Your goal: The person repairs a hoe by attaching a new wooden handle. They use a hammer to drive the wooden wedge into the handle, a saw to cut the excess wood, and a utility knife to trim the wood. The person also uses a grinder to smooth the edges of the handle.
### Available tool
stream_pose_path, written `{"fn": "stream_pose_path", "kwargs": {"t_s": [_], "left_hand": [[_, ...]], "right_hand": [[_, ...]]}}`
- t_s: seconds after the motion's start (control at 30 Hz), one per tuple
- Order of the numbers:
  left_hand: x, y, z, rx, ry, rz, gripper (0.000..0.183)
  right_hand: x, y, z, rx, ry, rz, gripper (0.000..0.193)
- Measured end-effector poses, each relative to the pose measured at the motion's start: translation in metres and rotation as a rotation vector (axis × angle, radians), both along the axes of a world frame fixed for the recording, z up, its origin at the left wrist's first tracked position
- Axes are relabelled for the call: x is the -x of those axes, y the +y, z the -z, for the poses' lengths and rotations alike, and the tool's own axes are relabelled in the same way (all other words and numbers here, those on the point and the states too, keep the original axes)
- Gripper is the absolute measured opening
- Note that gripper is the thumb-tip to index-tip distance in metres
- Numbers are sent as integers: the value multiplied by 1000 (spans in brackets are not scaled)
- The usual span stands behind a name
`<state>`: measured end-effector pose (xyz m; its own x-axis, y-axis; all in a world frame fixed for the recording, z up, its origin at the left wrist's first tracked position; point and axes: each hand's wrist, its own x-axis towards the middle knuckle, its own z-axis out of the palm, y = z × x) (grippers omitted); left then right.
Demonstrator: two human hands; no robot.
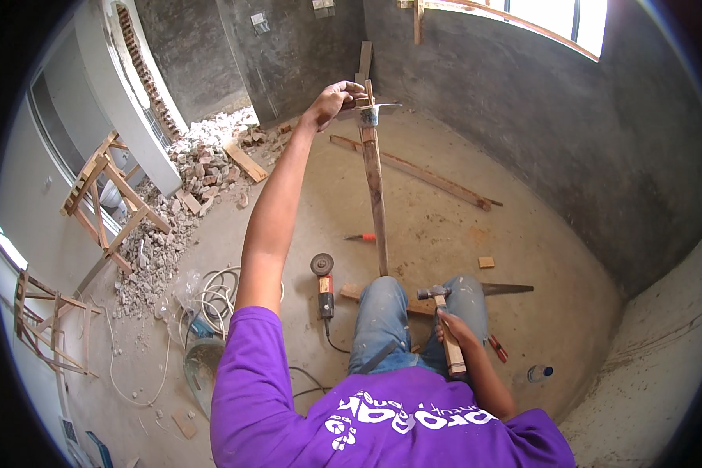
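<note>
A long wooden handle (374,187) stands upright in front of my knees, its lower end by my left knee. A metal collar with a thin blade-like edge (368,116) sits round its top; I cannot tell the exact kind of tool. My left hand (338,101), arm stretched forward, pinches at a thin piece of wood (370,92) sticking up from the collar. Over my right thigh, my right hand (458,329) is wrapped round the wooden handle of a hammer (434,292), its metal head pointing away from me. A dark flat strip (379,356) lies on my lap.
An angle grinder (323,288) and a red-handled tool (359,237) lie left of the handle. Right of my knees are a saw blade (508,288), red-handled pliers (498,349) and a bottle (540,373). Rubble (203,168), a trestle (105,199) and coiled cable (217,292) are leftward; a timber length (421,175) lies ahead.
</note>
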<state>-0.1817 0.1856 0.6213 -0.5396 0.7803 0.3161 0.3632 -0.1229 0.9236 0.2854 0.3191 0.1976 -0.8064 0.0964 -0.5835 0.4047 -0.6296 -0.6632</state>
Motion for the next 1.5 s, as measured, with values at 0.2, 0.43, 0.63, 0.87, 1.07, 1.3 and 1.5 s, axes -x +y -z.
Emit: {"fn": "stream_pose_path", "kwargs": {"t_s": [0.2, 0.43, 0.63, 0.87, 1.07, 1.3, 1.5], "left_hand": [[-54, -9, 4, -175, 248, -145, 33], [-144, 2, 115, -570, 332, -684, 40], [-126, 24, 96, -424, 291, -563, 33], [-92, 12, 60, -167, -116, -301, 33], [-51, 22, 52, 44, -191, -341, 29], [-65, 3, 56, 1, -215, -396, 40], [-135, 8, 43, 198, -214, -447, 57]], "right_hand": [[-2, 2, -5, -43, -33, 6, 35], [-6, -4, -19, -122, -43, -19, 34], [-2, -2, -40, -101, -21, -61, 29], [46, 19, -84, -153, 118, 67, 25], [73, 11, -141, 67, 140, 247, 26], [49, -26, -111, 725, -374, 386, 16], [20, -60, -131, 774, -523, 288, 23]]}}
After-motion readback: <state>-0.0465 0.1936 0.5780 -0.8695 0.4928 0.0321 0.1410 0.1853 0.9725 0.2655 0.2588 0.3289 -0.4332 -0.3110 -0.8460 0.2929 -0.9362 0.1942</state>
